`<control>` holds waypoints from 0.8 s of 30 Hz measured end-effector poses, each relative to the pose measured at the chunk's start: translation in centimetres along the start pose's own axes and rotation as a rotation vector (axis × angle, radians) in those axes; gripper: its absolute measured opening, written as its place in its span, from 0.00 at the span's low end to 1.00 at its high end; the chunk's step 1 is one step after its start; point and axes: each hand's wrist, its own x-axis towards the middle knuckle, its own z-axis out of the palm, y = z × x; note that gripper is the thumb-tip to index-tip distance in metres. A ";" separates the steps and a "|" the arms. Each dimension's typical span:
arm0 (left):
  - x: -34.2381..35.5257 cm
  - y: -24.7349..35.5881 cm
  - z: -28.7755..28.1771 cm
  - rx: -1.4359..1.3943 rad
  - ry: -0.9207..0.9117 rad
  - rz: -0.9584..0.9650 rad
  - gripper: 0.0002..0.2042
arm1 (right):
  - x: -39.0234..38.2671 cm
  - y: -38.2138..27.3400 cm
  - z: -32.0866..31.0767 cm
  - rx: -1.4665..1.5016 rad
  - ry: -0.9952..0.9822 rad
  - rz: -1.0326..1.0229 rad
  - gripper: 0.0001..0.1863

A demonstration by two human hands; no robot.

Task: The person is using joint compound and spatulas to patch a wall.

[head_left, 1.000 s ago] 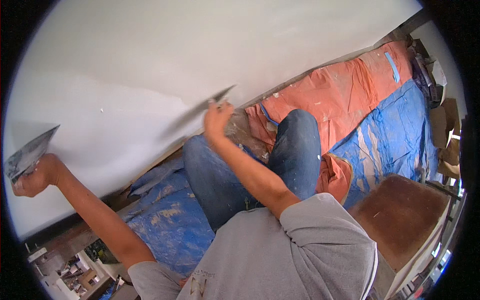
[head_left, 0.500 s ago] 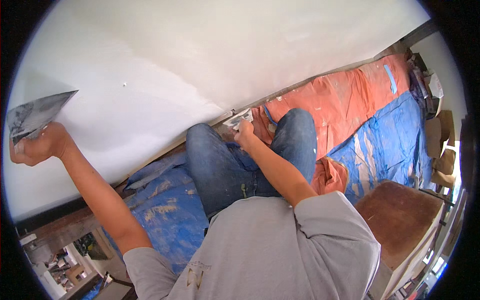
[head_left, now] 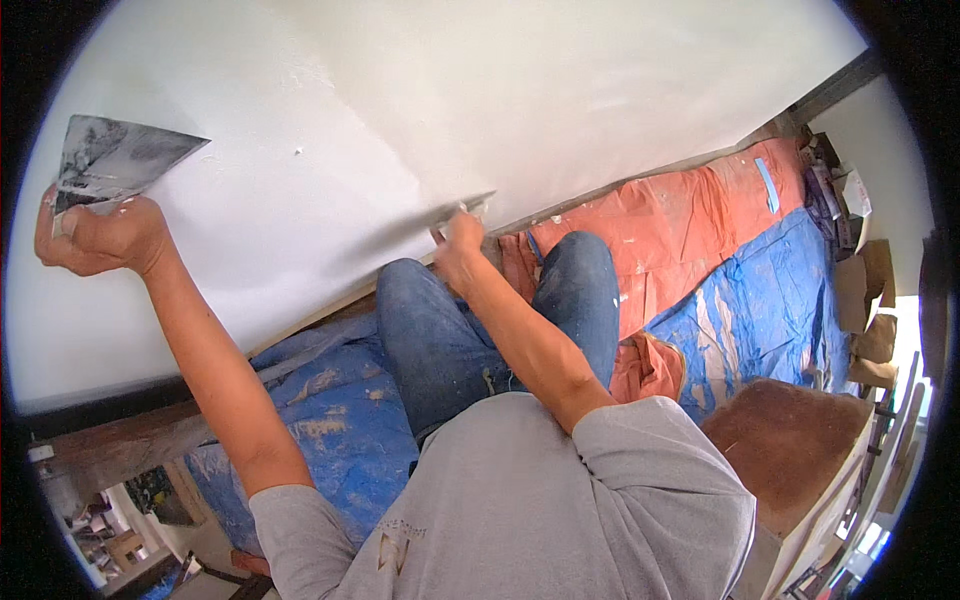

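Observation:
My left hand (head_left: 108, 236) grips a wide steel putty knife (head_left: 125, 155) smeared with grey-white compound, raised in front of the white wall (head_left: 600, 80) at the upper left. My right hand (head_left: 460, 240) is closed on a smaller scraper (head_left: 474, 205), its blade at the lower part of the wall just above my bent knees (head_left: 575, 290); a dark shadow falls beside it. The hand is slightly blurred. Pale patches and small specks show on the wall.
Wrinkled orange sheeting (head_left: 670, 230) and blue tarps (head_left: 750, 300) cover the floor along the wall's foot. A brown-topped box (head_left: 780, 440) stands at my right. Cardboard pieces (head_left: 865, 280) lean at the far right, and cluttered items (head_left: 125, 550) show at the lower left.
My left hand has risen and moved rightward with the wide knife. My right hand dipped toward my knees half a second ago and is now higher and slightly left, at the wall again.

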 end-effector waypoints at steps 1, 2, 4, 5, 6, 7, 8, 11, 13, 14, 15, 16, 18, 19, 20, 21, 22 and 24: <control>0.2 0.4 0.1 -0.038 -0.009 -0.062 0.16 | -2.6 -0.8 1.4 -0.054 -0.062 -0.049 0.16; 0.2 0.8 0.3 -0.078 -0.017 -0.124 0.15 | -5.2 -1.4 3.0 -0.016 -0.096 -0.148 0.16; 0.0 -0.7 0.0 -0.048 -0.045 -0.096 0.14 | -10.1 -2.2 6.0 0.009 -0.183 -0.283 0.16; -0.3 -1.1 -0.3 -0.014 -0.086 -0.073 0.14 | -12.5 -2.7 7.0 -0.003 -0.229 -0.319 0.16; -0.5 -0.5 -0.7 -0.021 -0.085 -0.075 0.14 | -15.3 -3.5 8.0 0.011 -0.242 -0.318 0.16; -0.5 0.3 -1.5 0.005 -0.103 -0.043 0.18 | -18.2 -4.3 8.6 0.025 -0.255 -0.315 0.16; -0.6 1.2 -2.6 0.035 -0.124 -0.012 0.23 | -21.0 -5.2 8.6 0.027 -0.250 -0.313 0.16; -2.7 5.2 -7.4 -0.008 -0.145 -0.290 0.24 | -25.7 -6.6 6.1 0.012 -0.533 -0.251 0.18; -8.2 7.2 -10.9 -0.096 -0.144 -0.672 0.23 | -26.7 -6.7 3.8 -0.022 -0.709 -0.355 0.18; -11.0 7.4 -13.0 -0.114 -0.136 -0.839 0.23 | -26.3 -6.2 2.2 -0.064 -0.756 -0.382 0.19; -10.9 10.7 -13.6 -0.355 -0.030 -1.310 0.23 | -25.0 -5.6 -0.2 -0.074 -0.757 -0.382 0.19; -10.6 15.0 -13.9 -0.609 0.100 -1.767 0.24 | -23.3 -5.1 -2.9 -0.302 -0.843 -0.645 0.18; -14.6 18.4 -16.5 -0.788 -0.055 -2.026 0.24 | -21.2 -5.3 -6.2 -0.550 -0.944 -0.892 0.18; -15.5 20.6 -17.0 -0.820 -0.139 -2.147 0.23 | -20.4 -5.9 -7.6 -0.675 -1.048 -1.151 0.20; -17.2 22.6 -17.2 -0.757 -0.172 -2.198 0.21 | -20.1 -6.4 -8.6 -0.796 -1.158 -1.408 0.23; -18.6 24.2 -17.2 -0.868 -0.116 -2.288 0.20 | -20.2 -6.7 -9.2 -0.815 -1.183 -1.390 0.23; -18.7 25.6 -17.1 -0.920 -0.157 -2.313 0.18 | -20.3 -6.9 -9.8 -0.913 -1.244 -1.462 0.26; -20.6 26.4 -17.2 -1.073 -0.167 -2.297 0.16 | -20.5 -7.3 -10.5 -1.139 -1.318 -1.563 0.34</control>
